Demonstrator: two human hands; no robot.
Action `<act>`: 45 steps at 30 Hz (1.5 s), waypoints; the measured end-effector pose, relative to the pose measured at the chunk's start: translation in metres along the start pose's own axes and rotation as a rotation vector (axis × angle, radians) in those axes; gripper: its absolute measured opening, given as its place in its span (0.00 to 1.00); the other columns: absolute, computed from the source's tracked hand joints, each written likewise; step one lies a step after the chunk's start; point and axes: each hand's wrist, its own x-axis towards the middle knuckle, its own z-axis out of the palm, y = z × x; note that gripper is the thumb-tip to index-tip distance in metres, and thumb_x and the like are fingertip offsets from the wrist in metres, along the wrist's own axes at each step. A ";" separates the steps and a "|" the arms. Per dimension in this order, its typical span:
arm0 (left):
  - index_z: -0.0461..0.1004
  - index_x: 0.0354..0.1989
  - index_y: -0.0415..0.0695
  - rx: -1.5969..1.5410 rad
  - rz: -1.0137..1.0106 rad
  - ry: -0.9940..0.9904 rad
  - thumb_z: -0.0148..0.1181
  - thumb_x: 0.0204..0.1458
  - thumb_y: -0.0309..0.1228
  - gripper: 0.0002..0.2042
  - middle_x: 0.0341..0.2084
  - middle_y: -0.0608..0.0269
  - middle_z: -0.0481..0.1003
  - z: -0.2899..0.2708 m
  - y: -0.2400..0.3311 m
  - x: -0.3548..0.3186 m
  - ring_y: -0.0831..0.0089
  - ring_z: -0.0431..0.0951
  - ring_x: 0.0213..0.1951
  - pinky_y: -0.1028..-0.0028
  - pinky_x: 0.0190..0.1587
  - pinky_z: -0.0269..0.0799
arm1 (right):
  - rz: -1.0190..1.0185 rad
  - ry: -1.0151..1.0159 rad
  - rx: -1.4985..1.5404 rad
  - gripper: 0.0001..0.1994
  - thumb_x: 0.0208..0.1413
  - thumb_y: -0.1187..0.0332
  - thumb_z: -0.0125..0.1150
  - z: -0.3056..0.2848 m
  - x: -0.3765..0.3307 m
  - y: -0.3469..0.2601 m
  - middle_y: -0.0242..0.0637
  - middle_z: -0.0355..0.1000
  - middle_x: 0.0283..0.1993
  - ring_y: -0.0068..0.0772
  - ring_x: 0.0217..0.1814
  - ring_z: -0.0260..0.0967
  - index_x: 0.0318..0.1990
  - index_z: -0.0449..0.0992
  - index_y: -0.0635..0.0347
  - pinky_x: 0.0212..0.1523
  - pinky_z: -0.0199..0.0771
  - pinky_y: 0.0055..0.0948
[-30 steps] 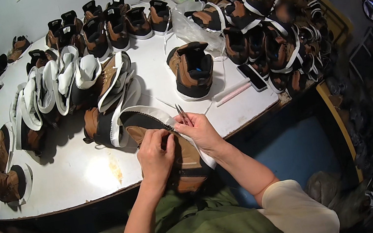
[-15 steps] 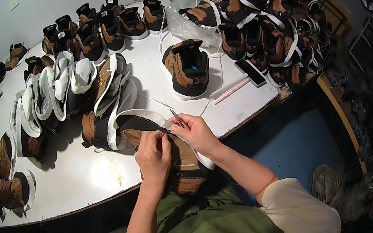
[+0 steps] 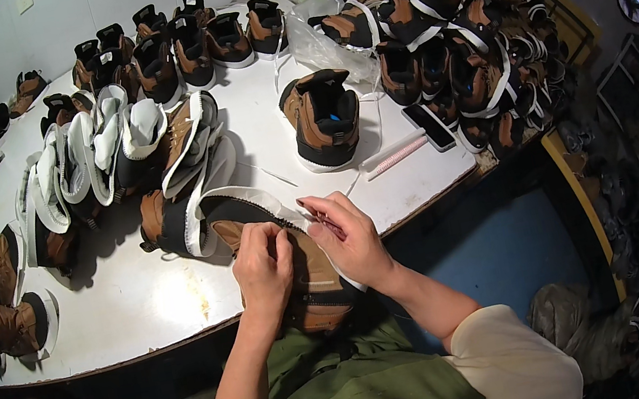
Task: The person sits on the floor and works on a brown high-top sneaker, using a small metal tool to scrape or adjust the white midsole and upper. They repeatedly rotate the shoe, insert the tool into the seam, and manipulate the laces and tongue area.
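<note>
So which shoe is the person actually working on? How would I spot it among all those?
Start at the white table and go to its near edge, in front of the person's green apron. The brown shoe there sticks out past the edge toward the person, with the left hand and right hand both on it. No other shoe is being touched.

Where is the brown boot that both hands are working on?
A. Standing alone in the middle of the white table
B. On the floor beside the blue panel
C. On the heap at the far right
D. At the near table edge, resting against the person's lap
D: the left hand and right hand both grip the brown boot, which overhangs the near edge of the white table above the green apron.
</note>
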 end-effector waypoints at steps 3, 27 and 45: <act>0.69 0.31 0.39 -0.023 -0.015 -0.005 0.60 0.47 0.20 0.06 0.26 0.56 0.71 0.000 -0.001 -0.001 0.59 0.74 0.27 0.67 0.29 0.70 | -0.059 -0.074 -0.138 0.19 0.55 0.71 0.62 -0.011 -0.007 -0.011 0.39 0.68 0.37 0.29 0.33 0.69 0.54 0.72 0.64 0.32 0.70 0.24; 0.70 0.31 0.38 0.033 -0.003 0.010 0.60 0.47 0.20 0.05 0.26 0.55 0.71 0.002 0.001 -0.001 0.58 0.74 0.27 0.66 0.29 0.70 | -0.429 -0.135 -0.926 0.17 0.46 0.71 0.61 -0.020 0.008 -0.010 0.32 0.67 0.31 0.30 0.31 0.66 0.46 0.76 0.62 0.30 0.61 0.29; 0.72 0.31 0.40 0.212 0.047 -0.030 0.62 0.45 0.24 0.06 0.27 0.57 0.71 0.005 0.007 0.005 0.57 0.75 0.27 0.64 0.29 0.72 | 0.340 -0.150 0.254 0.15 0.57 0.71 0.62 -0.003 -0.004 0.021 0.30 0.72 0.41 0.13 0.41 0.66 0.49 0.72 0.69 0.42 0.70 0.18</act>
